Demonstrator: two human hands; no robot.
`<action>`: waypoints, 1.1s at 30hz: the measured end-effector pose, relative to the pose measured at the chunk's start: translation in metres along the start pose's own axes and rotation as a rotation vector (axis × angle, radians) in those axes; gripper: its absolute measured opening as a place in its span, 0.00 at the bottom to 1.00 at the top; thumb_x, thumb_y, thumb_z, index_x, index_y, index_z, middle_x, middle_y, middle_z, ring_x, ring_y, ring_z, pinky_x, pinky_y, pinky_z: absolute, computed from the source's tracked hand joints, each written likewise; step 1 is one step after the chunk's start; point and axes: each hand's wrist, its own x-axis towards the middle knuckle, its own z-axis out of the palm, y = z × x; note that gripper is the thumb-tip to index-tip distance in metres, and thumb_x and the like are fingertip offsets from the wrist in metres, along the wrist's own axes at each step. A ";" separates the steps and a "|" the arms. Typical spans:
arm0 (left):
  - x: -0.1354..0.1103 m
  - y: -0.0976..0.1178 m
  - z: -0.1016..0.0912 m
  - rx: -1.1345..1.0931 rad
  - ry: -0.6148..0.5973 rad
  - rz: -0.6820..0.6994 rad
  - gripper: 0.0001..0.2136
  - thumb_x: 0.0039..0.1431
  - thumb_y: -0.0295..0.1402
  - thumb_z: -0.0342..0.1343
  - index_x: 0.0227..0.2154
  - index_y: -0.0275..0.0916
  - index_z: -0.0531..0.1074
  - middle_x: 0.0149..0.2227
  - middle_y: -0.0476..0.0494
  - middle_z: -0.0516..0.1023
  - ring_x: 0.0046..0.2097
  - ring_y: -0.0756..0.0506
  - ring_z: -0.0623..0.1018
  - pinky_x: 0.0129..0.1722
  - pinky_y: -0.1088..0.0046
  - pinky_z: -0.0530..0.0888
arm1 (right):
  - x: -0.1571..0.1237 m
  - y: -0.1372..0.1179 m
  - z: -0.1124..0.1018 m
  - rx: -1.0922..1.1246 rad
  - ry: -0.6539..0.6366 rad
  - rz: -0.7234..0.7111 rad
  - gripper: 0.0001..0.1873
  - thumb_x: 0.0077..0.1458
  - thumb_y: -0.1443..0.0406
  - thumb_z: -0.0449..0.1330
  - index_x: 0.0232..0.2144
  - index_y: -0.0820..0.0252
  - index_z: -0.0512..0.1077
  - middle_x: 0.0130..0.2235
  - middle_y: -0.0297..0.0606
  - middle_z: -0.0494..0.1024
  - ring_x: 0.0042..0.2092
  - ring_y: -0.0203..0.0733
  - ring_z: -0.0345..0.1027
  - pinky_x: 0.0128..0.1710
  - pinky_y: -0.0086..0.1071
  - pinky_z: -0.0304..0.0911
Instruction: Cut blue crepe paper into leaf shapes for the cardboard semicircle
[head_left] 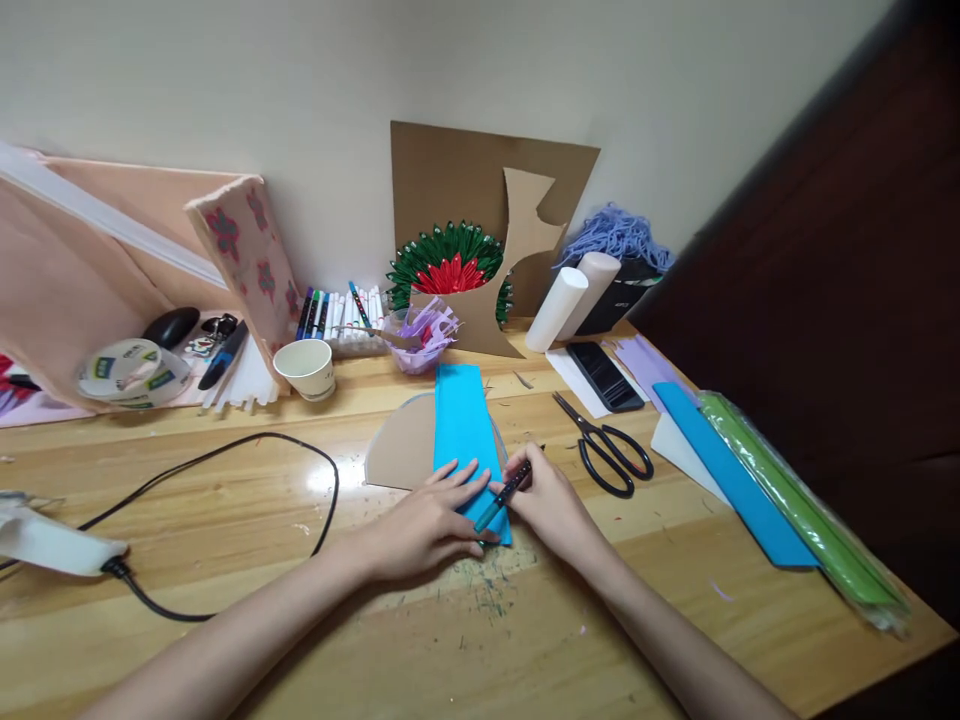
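Observation:
A strip of bright blue paper (461, 410) lies over a rounded piece of brown cardboard (401, 445) on the table. My left hand (431, 520) rests flat on the lower part of the strip, fingers spread. Beside it, my right hand (551, 500) is closed around a dark marker with a teal end (504, 503). The teal end points down towards my left fingers; a dark tip shows beyond the right hand, close to the paper's right edge. Part of the cardboard is hidden under the paper and hands.
Black-handled scissors (606, 448) lie at the right, near a phone (604, 376) and green wrapped paper (795, 500). A paper cup (305, 370), a bowl of purple scraps (420, 345) and several markers (352, 315) stand behind. A glue gun (56, 540) with its cord lies left.

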 end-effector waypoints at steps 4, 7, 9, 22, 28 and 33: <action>-0.002 -0.002 -0.007 -0.088 0.171 -0.101 0.14 0.63 0.39 0.46 0.44 0.45 0.74 0.57 0.43 0.67 0.61 0.42 0.61 0.58 0.58 0.59 | 0.009 0.004 -0.006 0.059 -0.058 -0.040 0.14 0.44 0.62 0.63 0.25 0.56 0.59 0.25 0.29 0.68 0.26 0.37 0.62 0.26 0.31 0.59; -0.010 -0.015 -0.025 -0.018 0.493 -0.380 0.15 0.65 0.36 0.41 0.42 0.41 0.73 0.44 0.41 0.75 0.48 0.44 0.72 0.48 0.63 0.69 | 0.012 0.007 -0.019 0.147 -0.059 -0.092 0.14 0.45 0.61 0.62 0.26 0.56 0.58 0.27 0.29 0.66 0.27 0.36 0.61 0.26 0.29 0.58; -0.019 -0.029 -0.038 0.194 0.583 -0.589 0.14 0.63 0.36 0.42 0.42 0.39 0.72 0.40 0.39 0.74 0.43 0.41 0.72 0.43 0.61 0.70 | 0.011 0.007 -0.031 0.204 -0.040 -0.123 0.15 0.45 0.60 0.63 0.25 0.57 0.58 0.29 0.31 0.67 0.29 0.36 0.63 0.29 0.30 0.60; 0.040 0.030 -0.035 -0.834 0.545 -0.361 0.24 0.57 0.43 0.51 0.53 0.37 0.59 0.57 0.34 0.65 0.56 0.40 0.68 0.52 0.60 0.69 | -0.004 -0.005 -0.055 0.345 -0.026 -0.203 0.20 0.43 0.58 0.66 0.20 0.57 0.57 0.31 0.36 0.70 0.32 0.37 0.66 0.33 0.30 0.63; 0.065 0.030 -0.033 -1.069 0.742 -0.592 0.16 0.46 0.24 0.58 0.40 0.34 0.65 0.45 0.35 0.76 0.46 0.40 0.76 0.46 0.63 0.73 | -0.003 -0.002 -0.050 0.308 -0.001 -0.185 0.20 0.45 0.57 0.65 0.21 0.58 0.57 0.32 0.37 0.70 0.38 0.41 0.68 0.38 0.32 0.63; 0.059 0.012 -0.025 -1.169 0.711 -0.551 0.13 0.47 0.24 0.58 0.38 0.33 0.66 0.38 0.38 0.79 0.39 0.42 0.79 0.38 0.66 0.75 | -0.002 0.002 -0.048 0.282 -0.044 -0.151 0.17 0.45 0.60 0.64 0.22 0.58 0.58 0.31 0.35 0.67 0.35 0.38 0.65 0.33 0.30 0.61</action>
